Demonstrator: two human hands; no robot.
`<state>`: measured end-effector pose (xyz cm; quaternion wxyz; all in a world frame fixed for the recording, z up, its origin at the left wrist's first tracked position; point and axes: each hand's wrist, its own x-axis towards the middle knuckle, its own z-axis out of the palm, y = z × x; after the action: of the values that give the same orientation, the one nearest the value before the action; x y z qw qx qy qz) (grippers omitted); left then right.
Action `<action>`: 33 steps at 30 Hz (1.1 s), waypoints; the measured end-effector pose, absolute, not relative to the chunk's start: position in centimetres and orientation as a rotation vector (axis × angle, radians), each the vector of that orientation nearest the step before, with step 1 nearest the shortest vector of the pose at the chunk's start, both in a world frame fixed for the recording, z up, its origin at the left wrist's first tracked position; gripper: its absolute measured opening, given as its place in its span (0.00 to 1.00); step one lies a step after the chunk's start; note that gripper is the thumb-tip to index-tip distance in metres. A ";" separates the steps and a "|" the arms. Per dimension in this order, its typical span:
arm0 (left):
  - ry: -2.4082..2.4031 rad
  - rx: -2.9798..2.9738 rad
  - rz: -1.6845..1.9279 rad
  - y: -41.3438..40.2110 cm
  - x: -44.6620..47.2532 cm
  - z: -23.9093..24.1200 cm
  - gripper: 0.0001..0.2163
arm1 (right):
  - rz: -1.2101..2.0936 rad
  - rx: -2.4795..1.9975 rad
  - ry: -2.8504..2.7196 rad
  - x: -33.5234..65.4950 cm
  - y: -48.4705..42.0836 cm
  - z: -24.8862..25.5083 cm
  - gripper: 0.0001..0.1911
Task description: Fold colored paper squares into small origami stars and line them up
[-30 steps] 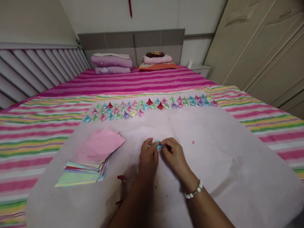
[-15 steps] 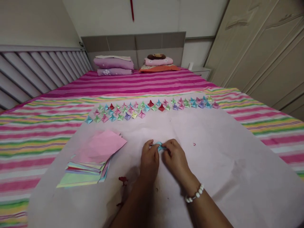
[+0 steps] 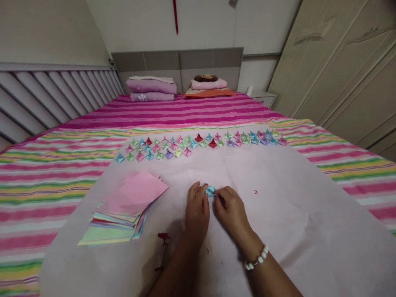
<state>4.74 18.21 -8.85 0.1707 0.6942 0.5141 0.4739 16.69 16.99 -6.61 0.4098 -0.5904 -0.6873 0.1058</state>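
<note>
A small light-blue folded paper (image 3: pixel 210 191) lies between my two hands over the pale pink sheet. My left hand (image 3: pixel 198 208) touches its left side, with fingers bent and the fingertips at the paper's edge. On the other side, my right hand (image 3: pixel 230 206) pinches the right corner of the paper between thumb and forefinger. A white bead bracelet (image 3: pixel 257 260) circles my right wrist. Part of the blue paper is hidden behind the left fingers, so its full shape cannot be made out.
Rows of small folded paper boats (image 3: pixel 159 155) in many colours line the far side of the sheet (image 3: pixel 293 206). To the left is a stack of square coloured papers (image 3: pixel 133 194). Red scraps (image 3: pixel 163 236) lie near my left forearm. Striped bedding (image 3: pixel 340 156) surrounds the sheet.
The blue paper now shows more of its surface between the hands. My left fingers have shifted and straightened a little, while my right hand keeps its pinch. The whole view has shifted slightly.
</note>
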 end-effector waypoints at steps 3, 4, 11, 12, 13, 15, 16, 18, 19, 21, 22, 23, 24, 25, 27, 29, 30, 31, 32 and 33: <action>1.477 1.886 1.385 18.1 4.8 -9.0 0.17 | 0.288 -1.450 -1.654 16.8 16.9 -6.7 0.09; 1.475 1.847 1.390 18.1 4.9 -9.2 0.18 | 0.294 -1.441 -1.628 16.8 16.8 -6.7 0.09; 1.445 1.769 1.409 18.4 5.2 -10.5 0.20 | 0.310 -1.402 -1.522 16.4 16.7 -5.5 0.08; 1.442 1.776 1.414 18.4 5.2 -10.6 0.20 | 0.310 -1.402 -1.517 16.2 16.9 -5.0 0.08; 1.437 1.787 1.421 18.5 5.2 -10.7 0.20 | 0.310 -1.403 -1.512 16.0 17.2 -4.4 0.08; 1.427 1.807 1.436 18.5 5.2 -10.8 0.21 | 0.301 -1.405 -1.510 15.6 18.3 -3.2 0.08; 1.424 1.815 1.442 18.6 5.3 -10.9 0.21 | 0.286 -1.401 -1.507 15.4 19.2 -2.6 0.09; 1.428 1.826 1.441 18.6 5.3 -10.9 0.22 | 0.233 -1.402 -1.491 15.1 21.4 -1.7 0.09; 1.434 1.830 1.436 18.6 5.3 -10.9 0.22 | 0.217 -1.418 -1.486 15.0 22.7 -1.4 0.09; 1.449 1.833 1.425 18.5 5.3 -10.8 0.21 | 0.198 -1.493 -1.502 14.8 25.4 -1.2 0.10; 1.456 1.833 1.423 18.5 5.4 -10.8 0.21 | 0.181 -1.554 -1.537 14.7 26.7 -1.2 0.11; 1.460 1.831 1.424 18.5 5.4 -10.7 0.21 | 0.172 -1.581 -1.549 14.6 27.9 -1.3 0.11; 1.461 1.827 1.427 18.4 5.4 -10.7 0.21 | 0.166 -1.602 -1.557 14.5 28.9 -1.4 0.11; 1.461 1.821 1.430 18.4 5.5 -10.7 0.21 | 0.162 -1.628 -1.563 14.4 29.9 -1.6 0.11; 1.459 1.808 1.434 18.4 5.5 -10.8 0.21 | 0.156 -1.689 -1.572 14.0 31.3 -2.0 0.11; 1.462 1.797 1.433 18.3 5.6 -10.8 0.21 | 0.151 -1.761 -1.566 13.6 32.2 -2.5 0.12; 1.464 1.792 1.431 18.3 5.6 -10.9 0.21 | 0.146 -1.794 -1.557 13.4 32.6 -2.7 0.12; 1.466 1.789 1.429 18.3 5.6 -10.9 0.21 | 0.140 -1.826 -1.548 13.2 32.9 -2.9 0.13; 1.465 1.785 1.428 18.3 5.6 -10.9 0.21 | 0.134 -1.854 -1.540 13.0 33.2 -3.1 0.13; 1.464 1.782 1.427 18.3 5.7 -10.9 0.22 | 0.127 -1.880 -1.533 12.8 33.4 -3.3 0.13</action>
<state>5.66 18.31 -10.88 0.2131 0.6420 0.5273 0.5141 12.83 33.40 -3.26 0.3488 -0.7253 -0.5915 0.0490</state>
